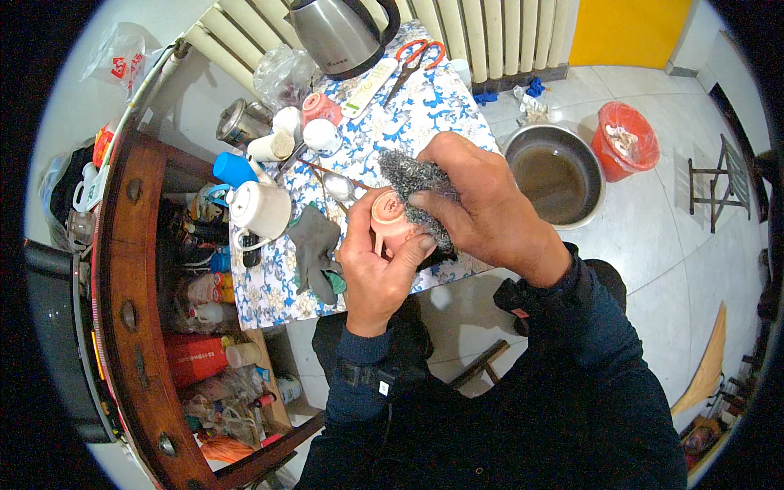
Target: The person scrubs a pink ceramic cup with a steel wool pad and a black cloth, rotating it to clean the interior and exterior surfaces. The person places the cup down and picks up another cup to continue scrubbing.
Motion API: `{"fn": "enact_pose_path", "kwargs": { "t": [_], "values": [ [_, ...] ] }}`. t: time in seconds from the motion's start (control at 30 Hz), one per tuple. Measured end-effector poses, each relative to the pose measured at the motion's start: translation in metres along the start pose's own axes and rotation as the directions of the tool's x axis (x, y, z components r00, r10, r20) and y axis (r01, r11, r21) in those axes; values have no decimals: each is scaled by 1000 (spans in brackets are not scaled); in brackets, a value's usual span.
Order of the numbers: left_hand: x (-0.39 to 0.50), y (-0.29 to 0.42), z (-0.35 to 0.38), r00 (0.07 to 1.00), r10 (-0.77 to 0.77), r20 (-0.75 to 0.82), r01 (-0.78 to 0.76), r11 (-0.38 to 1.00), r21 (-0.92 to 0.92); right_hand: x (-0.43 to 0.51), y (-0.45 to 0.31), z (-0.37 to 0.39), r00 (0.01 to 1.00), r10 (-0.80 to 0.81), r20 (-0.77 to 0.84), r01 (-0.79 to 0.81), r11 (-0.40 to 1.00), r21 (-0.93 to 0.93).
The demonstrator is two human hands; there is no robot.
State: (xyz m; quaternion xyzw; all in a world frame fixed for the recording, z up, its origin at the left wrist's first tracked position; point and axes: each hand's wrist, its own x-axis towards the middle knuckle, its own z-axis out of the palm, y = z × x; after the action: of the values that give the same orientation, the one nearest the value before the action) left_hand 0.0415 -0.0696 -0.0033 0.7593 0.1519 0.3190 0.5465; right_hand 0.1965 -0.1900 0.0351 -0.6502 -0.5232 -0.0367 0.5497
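Note:
My left hand (381, 263) grips a pink ceramic cup (392, 228), its round foot with a printed mark turned up towards me. My right hand (484, 202) pinches a wad of steel wool (418, 182) and presses it against the cup's side. Both hands are above the table's near edge. Left of them lies a grey work glove (315, 245) with a green one partly under it. A white teapot (260, 207) stands past the glove. Beyond the cup, a metal spoon (339, 186) rests on the flowered tablecloth (422, 113).
Farther back are a white cup (322, 136), another pink cup (322, 109), a remote control (370, 88), red-handled scissors (411, 67) and a steel kettle (337, 37). On the floor at right stand a metal basin (554, 177) of murky water, a red bin (643, 144) and a folding stool (723, 180).

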Motion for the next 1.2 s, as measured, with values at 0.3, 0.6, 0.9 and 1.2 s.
{"fn": "enact_pose_path", "kwargs": {
  "t": [0.3,0.6,0.9,1.2],
  "values": [
    [2,-2,1,1000,-17,6,17,1000,-22,-2,2,-2,990,-136,46,134,990,50],
    [2,-5,-3,999,-24,41,34,968,-250,3,20,-17,993,51,-106,-48,998,32],
    [7,-10,-5,994,-110,26,110,893,-437,-1,24,-19,976,201,-79,-183,963,199],
    [6,1,-6,984,-161,71,175,890,-422,2,20,-18,981,192,39,-196,956,218]
  ]
}}
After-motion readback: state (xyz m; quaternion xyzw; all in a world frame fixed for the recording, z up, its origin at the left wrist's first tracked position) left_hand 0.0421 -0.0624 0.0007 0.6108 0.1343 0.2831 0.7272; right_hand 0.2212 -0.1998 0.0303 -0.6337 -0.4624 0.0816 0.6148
